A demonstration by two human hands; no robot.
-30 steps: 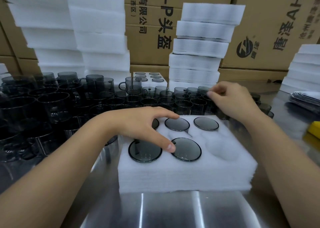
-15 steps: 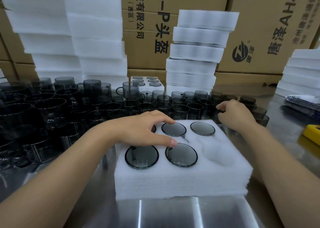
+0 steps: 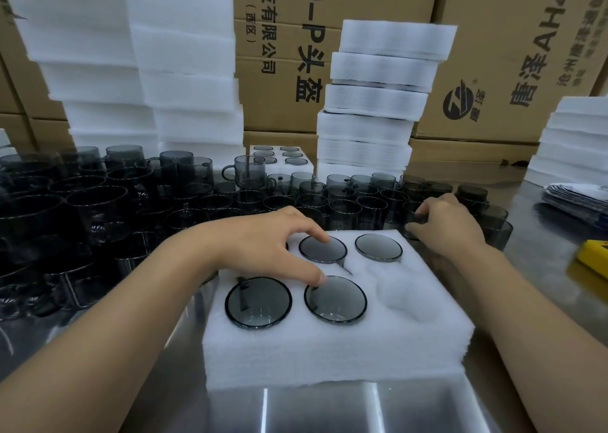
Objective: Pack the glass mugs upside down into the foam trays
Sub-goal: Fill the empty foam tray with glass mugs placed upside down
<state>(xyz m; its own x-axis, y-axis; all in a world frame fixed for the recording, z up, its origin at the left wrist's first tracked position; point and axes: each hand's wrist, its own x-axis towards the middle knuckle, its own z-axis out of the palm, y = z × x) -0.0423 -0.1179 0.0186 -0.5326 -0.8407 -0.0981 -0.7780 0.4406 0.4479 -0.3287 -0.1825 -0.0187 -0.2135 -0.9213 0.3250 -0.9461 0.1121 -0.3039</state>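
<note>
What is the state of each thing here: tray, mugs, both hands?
Foam tray: on table, near-right pocket empty.
Packed mugs: upside down in pockets.
Loose mugs: upright behind tray.
Left hand: fingertips touch packed mugs.
Right hand: grips a mug beside the tray's far corner.

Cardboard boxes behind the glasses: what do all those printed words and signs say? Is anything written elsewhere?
"技有限公司": middle cardboard box, printed sideways, top cut off.
"(西区)": same box, smaller.
"0-P头盔": same box, large.
"唐泽AH": right cardboard box, large, sideways, cut off.
Round logo on the right box: the small characters beside it and the column at the far edge are too blurred to read.
Foam tray and glass mugs: no text.
</note>
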